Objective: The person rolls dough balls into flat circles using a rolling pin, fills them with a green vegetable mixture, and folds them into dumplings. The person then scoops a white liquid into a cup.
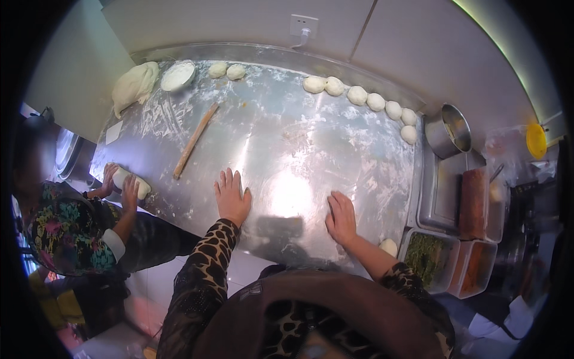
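My left hand [233,197] rests palm down near the front edge of a flour-dusted metal worktop [278,148], fingers spread, holding nothing. To its right, my right hand [342,217] is at the metal surface with fingers slightly bent. Nothing shows in that hand, though its palm is hidden. A wooden rolling pin [195,141] lies left of and beyond my left hand. One dough ball [388,247] sits at the front right, partly behind my right forearm. More dough balls [357,95] line the back right edge, and a pair of dough balls [227,71] stands at the back left.
A co-worker [76,224] at the left presses a dough roll [130,180] with both hands. A large dough mass [134,87] and a bowl of flour [178,75] occupy the back left corner. On the right are a metal pot [437,134] and food containers [430,260].
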{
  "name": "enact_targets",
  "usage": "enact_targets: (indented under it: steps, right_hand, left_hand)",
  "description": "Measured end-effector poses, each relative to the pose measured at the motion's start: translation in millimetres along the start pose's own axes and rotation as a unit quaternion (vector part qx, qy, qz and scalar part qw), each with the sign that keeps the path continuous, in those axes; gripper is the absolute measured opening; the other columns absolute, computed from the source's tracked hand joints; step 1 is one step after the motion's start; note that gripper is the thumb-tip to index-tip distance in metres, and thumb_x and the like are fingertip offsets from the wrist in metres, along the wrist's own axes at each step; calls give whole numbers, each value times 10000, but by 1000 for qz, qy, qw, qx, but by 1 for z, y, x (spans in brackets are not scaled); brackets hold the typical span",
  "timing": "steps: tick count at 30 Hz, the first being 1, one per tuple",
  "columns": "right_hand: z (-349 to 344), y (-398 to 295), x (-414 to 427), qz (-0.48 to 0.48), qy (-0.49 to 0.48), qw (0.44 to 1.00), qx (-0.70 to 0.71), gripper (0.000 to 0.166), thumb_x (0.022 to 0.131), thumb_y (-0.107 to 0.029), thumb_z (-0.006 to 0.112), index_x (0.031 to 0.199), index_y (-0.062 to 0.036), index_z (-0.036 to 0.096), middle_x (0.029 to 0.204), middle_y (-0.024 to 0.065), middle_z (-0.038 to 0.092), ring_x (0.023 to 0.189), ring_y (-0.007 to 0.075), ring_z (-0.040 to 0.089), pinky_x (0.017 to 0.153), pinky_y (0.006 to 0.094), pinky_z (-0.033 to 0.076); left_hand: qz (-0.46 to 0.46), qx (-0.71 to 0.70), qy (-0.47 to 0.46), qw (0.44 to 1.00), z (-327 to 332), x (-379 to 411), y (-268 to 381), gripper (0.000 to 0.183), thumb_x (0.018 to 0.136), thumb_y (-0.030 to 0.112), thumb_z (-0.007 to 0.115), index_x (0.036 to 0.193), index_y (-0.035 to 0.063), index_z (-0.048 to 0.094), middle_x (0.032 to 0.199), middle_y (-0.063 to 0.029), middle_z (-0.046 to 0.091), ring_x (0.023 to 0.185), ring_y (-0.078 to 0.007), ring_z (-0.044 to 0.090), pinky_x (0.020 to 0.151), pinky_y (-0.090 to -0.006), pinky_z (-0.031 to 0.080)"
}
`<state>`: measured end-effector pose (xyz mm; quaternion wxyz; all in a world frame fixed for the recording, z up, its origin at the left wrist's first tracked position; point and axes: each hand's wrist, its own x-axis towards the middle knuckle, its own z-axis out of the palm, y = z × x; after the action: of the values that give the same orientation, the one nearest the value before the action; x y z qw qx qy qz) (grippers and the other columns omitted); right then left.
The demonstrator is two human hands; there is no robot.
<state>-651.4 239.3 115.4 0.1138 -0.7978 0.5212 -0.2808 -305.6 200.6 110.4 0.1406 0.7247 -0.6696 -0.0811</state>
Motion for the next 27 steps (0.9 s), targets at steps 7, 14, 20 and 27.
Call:
enact_targets:
  steps: [7, 14, 20, 27]
  right_hand:
    - [61, 104, 228, 31, 102, 993, 57, 281, 847, -15, 518, 1119, 22, 582, 1199, 229, 598, 1159, 398, 532, 1022, 472, 406]
    - [82, 173, 314, 106, 144, 983, -30, 319, 849, -39, 503, 1148, 30, 595, 1226, 222, 588, 1164, 385, 524, 1019, 457, 404]
    - [101, 143, 288, 92, 155, 984, -21, 345, 801, -1, 545, 1140, 35, 592, 1219, 210, 575, 1194, 371, 505, 1049, 461, 384]
    - [115, 128, 330, 12, 92, 994, -49, 392, 840, -39, 520, 1224, 31, 552, 1273, 206, 543, 1243, 361, 473, 1079, 448, 369]
  left_hand:
    - [-8, 10, -22, 1000, -12, 9, 8, 640, 827, 259, 560, 1399, 2, 434, 1521, -226, 335, 1440, -400, 239, 1178, -544, 125]
    - [-10, 21, -24, 999, -7, 15, 9, 645, 809, 283, 561, 1388, 23, 450, 1522, -210, 342, 1438, -396, 247, 1176, -552, 133]
    - [-24, 21, -36, 999, -9, 14, 10, 649, 803, 271, 560, 1390, 17, 450, 1524, -214, 339, 1444, -394, 239, 1179, -546, 123]
    - [-18, 30, -38, 999, -10, 15, 16, 644, 811, 275, 550, 1388, 6, 446, 1523, -221, 335, 1442, -400, 237, 1176, -548, 126]
